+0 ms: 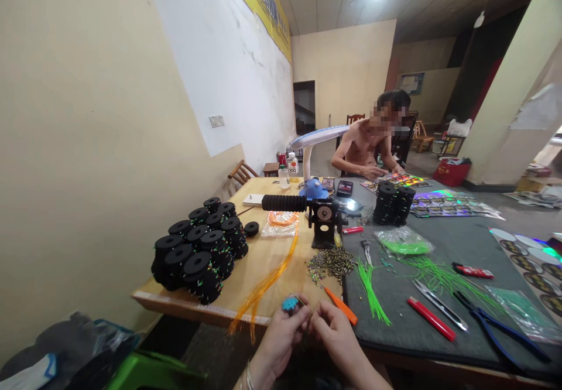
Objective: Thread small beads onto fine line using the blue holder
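Both hands meet at the front edge of the table. My left hand is closed, and a small bright-blue cluster shows at its fingers; its kind is too small to make out. The fingertips of my right hand are pinched together close to the left fingers. A thin strand seems to run between them, but what the right fingers hold is too fine to name. An orange pointed tool lies just behind my right hand. Beyond it is a pile of small dark and brass-coloured pieces.
Stacked black foam spools stand left. Orange strands cross the wood near a black winding device. On the grey mat lie green strands, a red marker, thread snips and blue-handled pliers. A co-worker sits opposite.
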A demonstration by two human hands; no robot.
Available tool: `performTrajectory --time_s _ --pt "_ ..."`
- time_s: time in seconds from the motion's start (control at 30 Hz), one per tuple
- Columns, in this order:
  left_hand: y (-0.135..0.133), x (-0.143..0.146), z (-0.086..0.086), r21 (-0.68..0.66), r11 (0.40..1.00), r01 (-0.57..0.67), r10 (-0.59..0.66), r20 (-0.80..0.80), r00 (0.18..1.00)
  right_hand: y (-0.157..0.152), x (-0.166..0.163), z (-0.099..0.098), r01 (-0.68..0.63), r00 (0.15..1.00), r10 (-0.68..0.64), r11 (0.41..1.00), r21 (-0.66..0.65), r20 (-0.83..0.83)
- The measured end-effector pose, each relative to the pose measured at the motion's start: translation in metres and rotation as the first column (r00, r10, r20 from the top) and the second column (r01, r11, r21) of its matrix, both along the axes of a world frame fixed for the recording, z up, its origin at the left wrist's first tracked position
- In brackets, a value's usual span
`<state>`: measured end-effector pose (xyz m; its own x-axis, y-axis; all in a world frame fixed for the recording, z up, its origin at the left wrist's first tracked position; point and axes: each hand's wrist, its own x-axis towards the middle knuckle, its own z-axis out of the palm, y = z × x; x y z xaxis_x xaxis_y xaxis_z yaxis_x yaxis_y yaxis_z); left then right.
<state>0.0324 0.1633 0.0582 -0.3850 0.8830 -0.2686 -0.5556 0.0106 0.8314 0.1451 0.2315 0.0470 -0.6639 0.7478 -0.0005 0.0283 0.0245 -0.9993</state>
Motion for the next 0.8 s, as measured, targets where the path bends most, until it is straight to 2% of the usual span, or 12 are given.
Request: performTrajectory --time_s 0.37,0.8 --pt "0.0007 -0.0028 -0.0005 -0.025 1.0 0.004 -0.005 -0.018 1.0 -0.0006 0.0029 -0.0008 0.003 1.0 -0.003 1.0 -0.01 -0.014" --pt "-0.001 0.0006 0.0082 -0.014 1.0 0.007 -0.007 -0.003 1.0 -0.001 0.0016 0.0035 -0.011 1.0 0.011 1.0 0.009 -0.01"
